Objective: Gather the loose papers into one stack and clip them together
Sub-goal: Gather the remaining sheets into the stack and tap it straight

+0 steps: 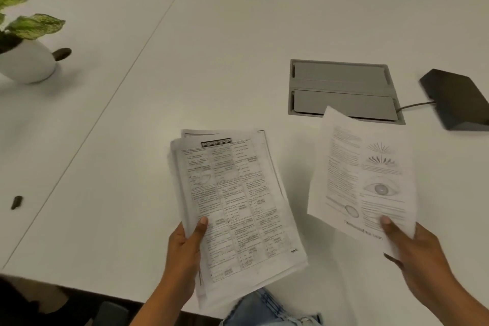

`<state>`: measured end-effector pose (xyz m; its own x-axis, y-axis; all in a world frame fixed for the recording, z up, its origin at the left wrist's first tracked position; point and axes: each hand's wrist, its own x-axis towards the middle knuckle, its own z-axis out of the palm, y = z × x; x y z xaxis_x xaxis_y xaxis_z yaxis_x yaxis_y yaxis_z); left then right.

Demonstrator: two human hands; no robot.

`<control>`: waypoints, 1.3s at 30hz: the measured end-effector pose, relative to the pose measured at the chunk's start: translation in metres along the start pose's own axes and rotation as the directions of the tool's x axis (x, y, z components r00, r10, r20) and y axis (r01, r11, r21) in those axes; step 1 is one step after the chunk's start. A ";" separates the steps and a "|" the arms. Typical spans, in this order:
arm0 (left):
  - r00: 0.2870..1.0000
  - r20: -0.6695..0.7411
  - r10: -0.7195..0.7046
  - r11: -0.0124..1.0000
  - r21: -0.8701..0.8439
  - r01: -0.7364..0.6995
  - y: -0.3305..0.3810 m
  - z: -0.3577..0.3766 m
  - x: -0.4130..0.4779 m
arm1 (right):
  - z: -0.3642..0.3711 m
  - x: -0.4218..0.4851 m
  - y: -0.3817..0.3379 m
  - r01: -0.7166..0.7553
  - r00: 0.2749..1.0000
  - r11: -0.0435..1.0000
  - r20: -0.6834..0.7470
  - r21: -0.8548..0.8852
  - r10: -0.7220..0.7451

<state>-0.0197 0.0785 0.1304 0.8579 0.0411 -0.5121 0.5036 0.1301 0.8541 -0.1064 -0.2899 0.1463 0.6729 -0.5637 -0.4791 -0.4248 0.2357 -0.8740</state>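
Over the table (238, 47), left hand (185, 251), fingers (202, 222) pinched on paper stack (232, 193), right hand (418, 254) likewise on 1 sheet (365, 174), print illegible

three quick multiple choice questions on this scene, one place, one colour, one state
1. Where on the table does the plant stand? A far left B centre C far right
2. What colour is its pot? A white B red C black
3. The sheet with the eye drawing is A flat on the table B held by the right hand, apart from the stack C laid on the stack
1 A: it sits at the view's left edge. 2 A: the pot is plain white. 3 B: the right thumb pinches it; the left hand holds the stack.
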 end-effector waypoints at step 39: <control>0.812 0.349 0.467 0.854 0.058 -0.516 0.062 0.165 0.077 | 0.079 0.073 -0.064 0.493 0.829 0.865 0.249 0.097 -0.500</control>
<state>0.0943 -0.0736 0.1592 0.9678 -0.2513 0.0149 -0.0069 0.0329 0.9994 0.0181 -0.2834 0.1608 0.9215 -0.3878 0.0200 0.0230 0.0031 -0.9997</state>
